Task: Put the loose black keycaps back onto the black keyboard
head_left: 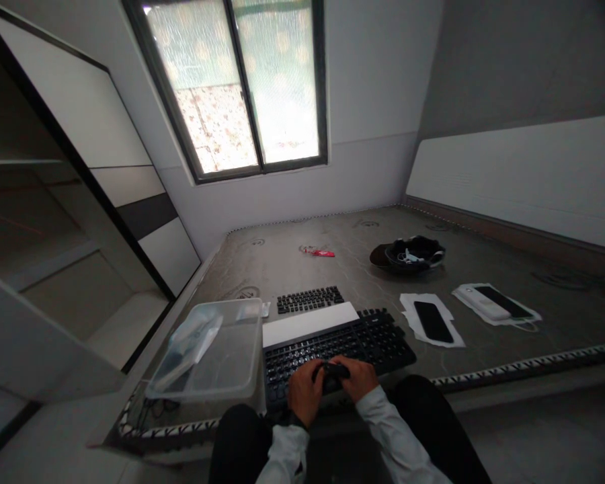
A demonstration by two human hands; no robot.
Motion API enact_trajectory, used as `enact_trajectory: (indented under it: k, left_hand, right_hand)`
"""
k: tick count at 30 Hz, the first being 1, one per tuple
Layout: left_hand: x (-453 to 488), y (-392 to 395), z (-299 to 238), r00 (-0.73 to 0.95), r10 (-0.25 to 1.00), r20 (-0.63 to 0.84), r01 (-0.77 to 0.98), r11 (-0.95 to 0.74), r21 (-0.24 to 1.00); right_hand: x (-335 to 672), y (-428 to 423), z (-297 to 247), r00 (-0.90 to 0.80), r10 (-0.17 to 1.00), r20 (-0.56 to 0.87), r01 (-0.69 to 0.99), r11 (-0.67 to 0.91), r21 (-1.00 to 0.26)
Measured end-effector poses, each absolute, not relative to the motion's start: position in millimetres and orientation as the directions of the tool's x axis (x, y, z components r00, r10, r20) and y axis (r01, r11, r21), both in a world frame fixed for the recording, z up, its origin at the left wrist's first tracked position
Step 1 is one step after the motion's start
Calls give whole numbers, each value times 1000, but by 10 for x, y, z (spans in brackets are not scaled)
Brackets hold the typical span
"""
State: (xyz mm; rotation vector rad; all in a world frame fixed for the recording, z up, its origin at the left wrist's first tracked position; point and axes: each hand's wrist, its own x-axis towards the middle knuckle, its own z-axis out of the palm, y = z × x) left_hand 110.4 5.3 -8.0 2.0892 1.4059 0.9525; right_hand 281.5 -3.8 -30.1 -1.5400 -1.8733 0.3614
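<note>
My left hand (305, 388) and my right hand (360, 378) are close together over the front edge of a black keyboard (378, 343). Both are closed on a small dark object (334, 370) with a curved, loop-like part; its exact kind is hard to make out. Much of the keyboard's left and middle seems to be without keycaps. Along its back edge lies a white strip (310, 325). Behind that, black keycaps (310, 300) are set out in rows on the mattress. My hands hide part of the keyboard's front.
A translucent plastic box (255, 376) with clear bags stands left of the keyboard on the mattress (282, 269). Rightward lie a phone (433, 321) on white paper and another dark-screened device (507, 302) with a white item. Farther back are a cap (408, 255) and a red tag (324, 253).
</note>
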Motion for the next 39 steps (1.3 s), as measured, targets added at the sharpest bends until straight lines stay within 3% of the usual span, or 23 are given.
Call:
enact_trajectory:
  k: [10, 19, 30, 39]
  left_hand:
    - [1098, 35, -40, 229, 930, 286, 569, -366, 736]
    - [1102, 36, 1, 228, 919, 321, 538, -393, 745]
    - [1107, 34, -1, 237, 924, 299, 571, -382, 727]
    - [1117, 16, 9, 249, 910, 330, 564, -413, 715]
  right_hand:
    - [2815, -46, -280, 19, 949, 314, 781, 182, -597]
    - [2816, -48, -296, -97, 955, 280, 756, 253, -603]
    - [2806, -36, -322, -59, 966, 250, 774, 203, -600]
    - [2782, -51, -295, -52, 949, 312, 784, 232, -575]
